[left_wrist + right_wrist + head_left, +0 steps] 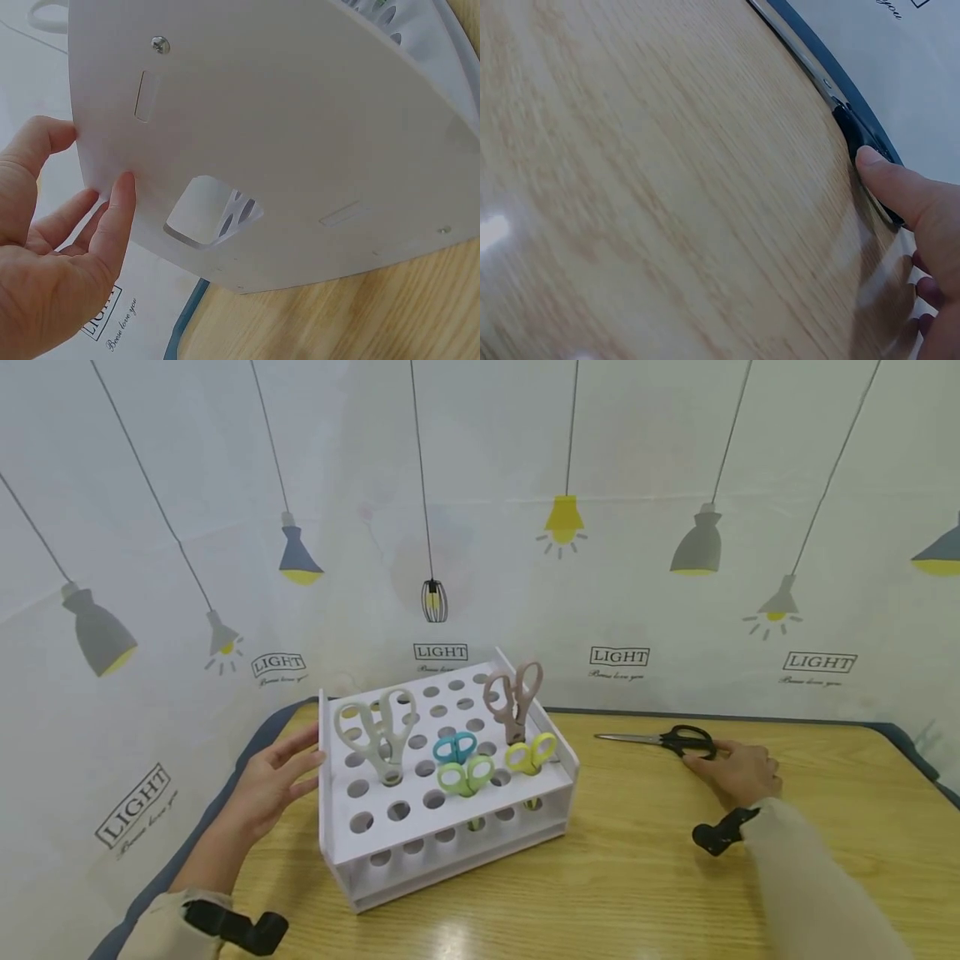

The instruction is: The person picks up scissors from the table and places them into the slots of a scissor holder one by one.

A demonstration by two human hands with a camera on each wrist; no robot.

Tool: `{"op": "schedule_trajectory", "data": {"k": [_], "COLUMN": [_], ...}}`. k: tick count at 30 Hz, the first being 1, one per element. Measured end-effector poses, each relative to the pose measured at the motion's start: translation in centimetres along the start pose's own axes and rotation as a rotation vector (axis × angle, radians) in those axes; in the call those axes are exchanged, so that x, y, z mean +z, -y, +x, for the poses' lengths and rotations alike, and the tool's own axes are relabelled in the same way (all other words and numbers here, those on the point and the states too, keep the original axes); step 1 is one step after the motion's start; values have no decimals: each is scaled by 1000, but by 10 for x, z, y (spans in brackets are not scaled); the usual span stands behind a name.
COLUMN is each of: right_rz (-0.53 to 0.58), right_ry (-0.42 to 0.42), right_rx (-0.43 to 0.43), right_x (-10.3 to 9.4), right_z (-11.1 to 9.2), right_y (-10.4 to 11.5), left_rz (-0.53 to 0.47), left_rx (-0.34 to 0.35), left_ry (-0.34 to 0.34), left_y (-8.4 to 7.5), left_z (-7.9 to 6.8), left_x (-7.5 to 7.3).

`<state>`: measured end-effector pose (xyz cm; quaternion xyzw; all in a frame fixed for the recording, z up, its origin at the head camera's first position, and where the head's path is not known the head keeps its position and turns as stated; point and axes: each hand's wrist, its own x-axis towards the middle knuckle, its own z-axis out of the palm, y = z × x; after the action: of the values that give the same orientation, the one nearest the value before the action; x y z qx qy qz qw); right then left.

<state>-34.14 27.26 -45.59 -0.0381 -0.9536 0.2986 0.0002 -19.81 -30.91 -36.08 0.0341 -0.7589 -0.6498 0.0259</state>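
My left hand (264, 787) reaches to the left side panel of a white rack (347, 847) full of round holes. In the left wrist view its fingertips touch the edge and face of that panel (300, 127). On the right, my right hand (741, 770) pinches a handle loop of black-handled scissors (670, 740), which lie flat with their blades pointing left. Its thumb (892, 180) presses on the black handle in the right wrist view. Standing in the rack are grey-green scissors (389, 768), brown scissors (514, 727), and small teal (454, 758), light green and yellow scissors.
The wooden table (637, 860) has a dark blue edge at the back. A pale wall covering (510, 585) printed with hanging lamps rises behind it and along the left. Black camera mounts sit on both wrists.
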Motion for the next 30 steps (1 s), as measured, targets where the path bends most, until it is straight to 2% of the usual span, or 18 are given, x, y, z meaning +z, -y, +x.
{"op": "schedule_trajectory", "data": {"k": [5,11,30], "right_rz": [-28,-2,69], "right_ry": [-49,-102,-73], "right_rx": [11,53,68], "right_x": [5,9,2], "right_z": [0,0,-8], "right_y": [0,4,11], "left_rz": [-4,-13,-6], "left_rx": [2,4,1], "left_ry": [2,1,1], "left_y": [0,0,-1], "left_z": [1,1,0], "left_x": [1,1,1]}}
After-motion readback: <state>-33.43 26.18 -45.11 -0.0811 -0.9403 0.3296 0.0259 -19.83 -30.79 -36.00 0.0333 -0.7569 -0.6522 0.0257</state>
